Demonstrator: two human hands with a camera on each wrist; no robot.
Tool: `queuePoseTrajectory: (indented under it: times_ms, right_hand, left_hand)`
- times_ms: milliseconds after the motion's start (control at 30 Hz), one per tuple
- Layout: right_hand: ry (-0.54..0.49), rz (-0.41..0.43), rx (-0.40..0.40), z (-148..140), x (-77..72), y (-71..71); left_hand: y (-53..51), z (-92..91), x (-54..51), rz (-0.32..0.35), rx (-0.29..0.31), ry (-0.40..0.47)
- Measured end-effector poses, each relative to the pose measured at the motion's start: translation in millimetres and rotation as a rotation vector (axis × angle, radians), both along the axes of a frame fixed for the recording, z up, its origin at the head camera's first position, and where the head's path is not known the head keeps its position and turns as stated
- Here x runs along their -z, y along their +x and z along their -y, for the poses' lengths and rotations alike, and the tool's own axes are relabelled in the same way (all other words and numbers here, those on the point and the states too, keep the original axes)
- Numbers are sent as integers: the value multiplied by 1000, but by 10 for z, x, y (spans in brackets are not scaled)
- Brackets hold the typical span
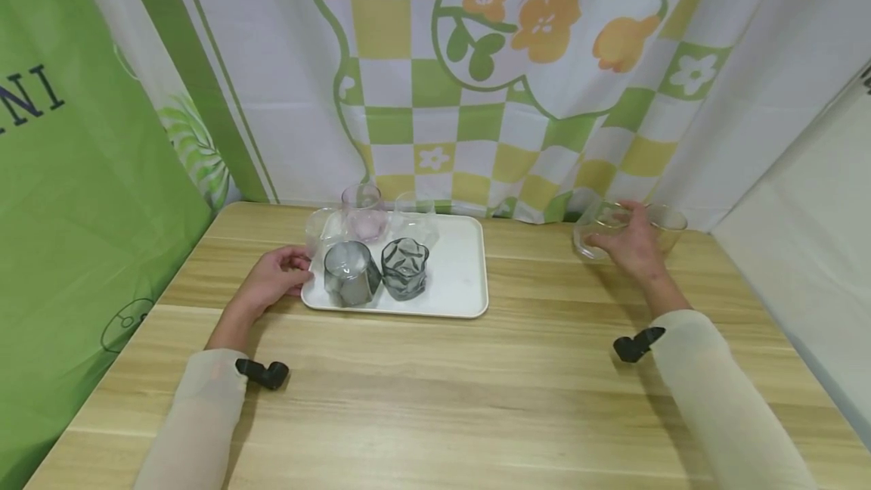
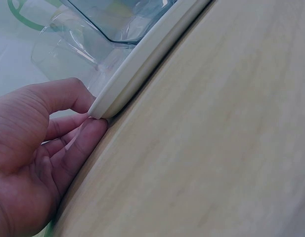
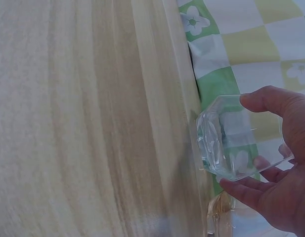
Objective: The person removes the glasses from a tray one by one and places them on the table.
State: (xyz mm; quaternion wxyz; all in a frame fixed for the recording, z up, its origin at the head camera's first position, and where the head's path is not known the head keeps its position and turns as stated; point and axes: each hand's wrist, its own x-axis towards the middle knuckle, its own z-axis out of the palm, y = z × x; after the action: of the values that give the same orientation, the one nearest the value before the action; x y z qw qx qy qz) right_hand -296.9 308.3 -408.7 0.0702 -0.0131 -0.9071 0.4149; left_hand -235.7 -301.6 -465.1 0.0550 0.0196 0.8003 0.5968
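My left hand [image 1: 268, 278] pinches the near-left corner of a white tray [image 1: 459, 278]; the left wrist view shows thumb and finger at its rim [image 2: 137, 69]. On the tray stand a smoky grey glass [image 1: 351, 274], a wavy grey glass [image 1: 405, 271], a pinkish glass [image 1: 364, 214] and clear glasses [image 1: 416, 225]. Off to the right, my right hand [image 1: 633, 244] grips a clear glass [image 3: 241, 140] with an angular base, its thumb and fingers on opposite sides. An amber-tinted glass [image 1: 670, 227] stands just right of that hand, partly hidden by it.
The wooden table [image 1: 408, 399] ends at the back against a checked, flowered curtain [image 1: 435, 82]. A green cloth [image 1: 82, 210] hangs on the left, a pale one [image 1: 810, 172] on the right. Both wrists carry small black cameras [image 1: 265, 374].
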Motion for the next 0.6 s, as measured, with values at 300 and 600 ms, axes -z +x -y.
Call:
queuePoseTrajectory:
  times_ms: [300,600]
  right_hand:
    - [0,6,-9,0,11,22]
    - [22,15,-16,-14,22,25]
  left_hand:
    - [5,-5,-9,-1,4,0]
    - [-7,5,11,-6,3,-16]
